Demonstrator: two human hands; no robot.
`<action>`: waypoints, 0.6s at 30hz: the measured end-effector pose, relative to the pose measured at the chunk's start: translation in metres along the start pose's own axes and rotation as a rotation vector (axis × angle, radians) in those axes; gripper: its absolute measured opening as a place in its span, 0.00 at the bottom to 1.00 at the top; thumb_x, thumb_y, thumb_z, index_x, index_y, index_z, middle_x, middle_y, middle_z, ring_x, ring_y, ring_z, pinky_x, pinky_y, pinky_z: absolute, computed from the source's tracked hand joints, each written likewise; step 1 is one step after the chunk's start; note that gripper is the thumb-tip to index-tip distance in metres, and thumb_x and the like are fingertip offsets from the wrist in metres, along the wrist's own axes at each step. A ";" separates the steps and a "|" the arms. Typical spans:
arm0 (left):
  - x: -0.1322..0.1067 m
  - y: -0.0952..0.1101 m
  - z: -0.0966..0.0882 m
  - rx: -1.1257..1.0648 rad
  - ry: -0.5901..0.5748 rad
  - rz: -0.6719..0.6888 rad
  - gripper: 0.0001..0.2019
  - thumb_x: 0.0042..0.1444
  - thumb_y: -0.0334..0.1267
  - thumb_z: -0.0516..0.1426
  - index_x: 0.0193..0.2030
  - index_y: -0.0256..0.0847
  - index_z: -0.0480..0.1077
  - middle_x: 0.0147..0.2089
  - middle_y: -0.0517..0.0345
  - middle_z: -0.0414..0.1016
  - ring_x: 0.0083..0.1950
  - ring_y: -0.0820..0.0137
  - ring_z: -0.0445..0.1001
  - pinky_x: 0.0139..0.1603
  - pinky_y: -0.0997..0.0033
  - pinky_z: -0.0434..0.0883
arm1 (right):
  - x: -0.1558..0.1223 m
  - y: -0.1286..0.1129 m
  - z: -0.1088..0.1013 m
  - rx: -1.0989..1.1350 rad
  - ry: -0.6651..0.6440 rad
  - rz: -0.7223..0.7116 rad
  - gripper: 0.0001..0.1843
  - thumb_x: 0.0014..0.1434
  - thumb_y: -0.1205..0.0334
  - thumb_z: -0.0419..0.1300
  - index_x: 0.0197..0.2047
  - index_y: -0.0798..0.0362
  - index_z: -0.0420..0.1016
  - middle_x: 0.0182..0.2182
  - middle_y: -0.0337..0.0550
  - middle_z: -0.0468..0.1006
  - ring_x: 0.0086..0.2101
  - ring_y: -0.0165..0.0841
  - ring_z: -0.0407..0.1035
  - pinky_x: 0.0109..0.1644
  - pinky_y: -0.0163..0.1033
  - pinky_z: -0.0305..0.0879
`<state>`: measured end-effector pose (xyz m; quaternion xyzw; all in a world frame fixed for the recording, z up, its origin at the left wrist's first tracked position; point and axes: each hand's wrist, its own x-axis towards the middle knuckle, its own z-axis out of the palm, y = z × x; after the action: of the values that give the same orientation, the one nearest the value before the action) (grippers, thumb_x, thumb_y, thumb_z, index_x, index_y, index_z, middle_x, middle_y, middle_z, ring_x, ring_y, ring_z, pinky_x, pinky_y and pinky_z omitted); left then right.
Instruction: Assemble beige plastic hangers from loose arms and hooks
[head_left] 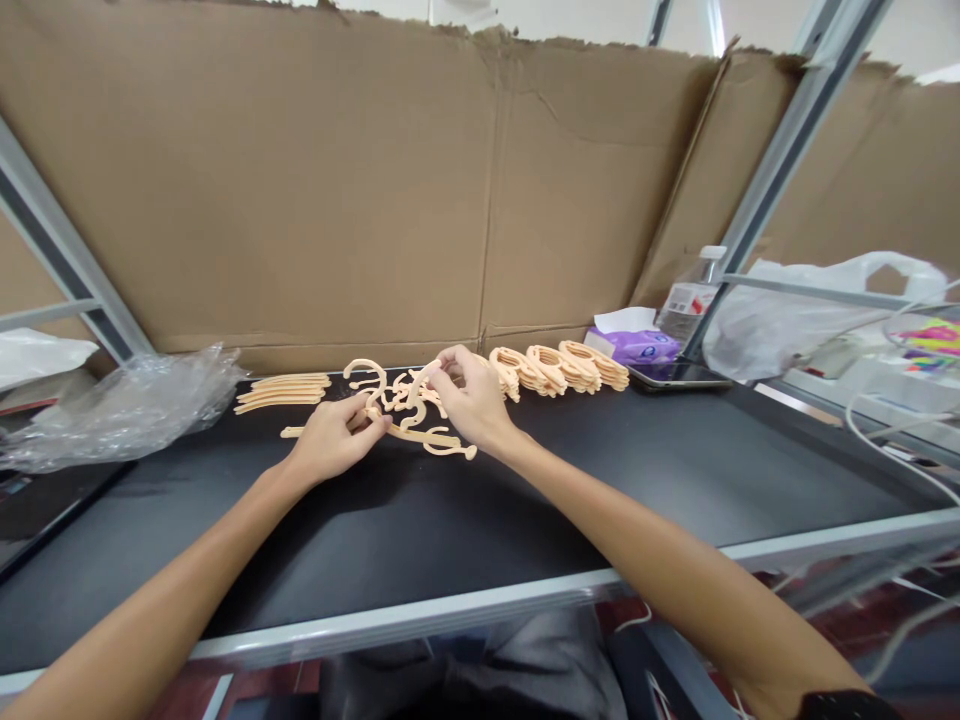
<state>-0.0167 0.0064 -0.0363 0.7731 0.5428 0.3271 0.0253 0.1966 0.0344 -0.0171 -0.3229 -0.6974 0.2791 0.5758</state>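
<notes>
My left hand [336,437] is closed around the middle of a beige plastic hanger [421,437], whose straight bar sticks out on both sides of the fingers. Above that hand rises a curved hook [373,370]; whether it is joined to the bar is hidden by the fingers. A beige curved hook piece [421,384] is pinched between the thumb and fingers of my right hand [472,395], just right of the hanger. Behind and between the hands lie small loose beige parts [401,392], partly covered.
Several straight beige bars [283,388] lie stacked at left, beside crumpled clear plastic [150,400]. Bundles of looped beige pieces [574,368] line the right. Beyond them are a purple tissue pack [643,346], a bottle [688,300] and a dark tablet [679,376]. Cardboard [322,190] walls the back.
</notes>
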 end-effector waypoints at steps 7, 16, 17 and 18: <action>0.001 0.004 0.000 -0.001 -0.008 0.010 0.14 0.57 0.48 0.54 0.27 0.40 0.64 0.19 0.68 0.54 0.22 0.76 0.53 0.25 0.74 0.53 | -0.003 0.005 0.008 0.155 -0.034 0.068 0.06 0.59 0.60 0.56 0.37 0.49 0.61 0.26 0.34 0.77 0.28 0.30 0.72 0.37 0.39 0.67; 0.001 0.007 0.000 0.013 -0.016 0.017 0.14 0.58 0.48 0.53 0.27 0.40 0.65 0.19 0.68 0.55 0.22 0.76 0.54 0.26 0.74 0.53 | -0.005 0.006 0.011 0.176 -0.079 0.029 0.11 0.59 0.56 0.58 0.39 0.49 0.59 0.27 0.36 0.77 0.31 0.31 0.74 0.38 0.40 0.69; 0.001 0.007 0.000 0.012 -0.015 0.019 0.14 0.58 0.48 0.53 0.27 0.40 0.65 0.19 0.68 0.55 0.22 0.75 0.54 0.26 0.74 0.53 | -0.005 0.005 0.011 0.170 -0.079 0.029 0.11 0.59 0.56 0.58 0.39 0.49 0.59 0.27 0.36 0.77 0.31 0.31 0.74 0.38 0.40 0.69; 0.001 0.007 0.000 0.010 -0.014 0.021 0.14 0.57 0.48 0.53 0.27 0.40 0.65 0.19 0.68 0.55 0.22 0.75 0.54 0.26 0.74 0.53 | -0.005 0.005 0.011 0.166 -0.080 0.030 0.11 0.59 0.56 0.58 0.39 0.49 0.59 0.27 0.36 0.77 0.31 0.31 0.74 0.38 0.40 0.69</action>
<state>-0.0110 0.0045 -0.0331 0.7812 0.5360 0.3193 0.0219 0.1874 0.0336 -0.0259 -0.2733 -0.6893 0.3571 0.5681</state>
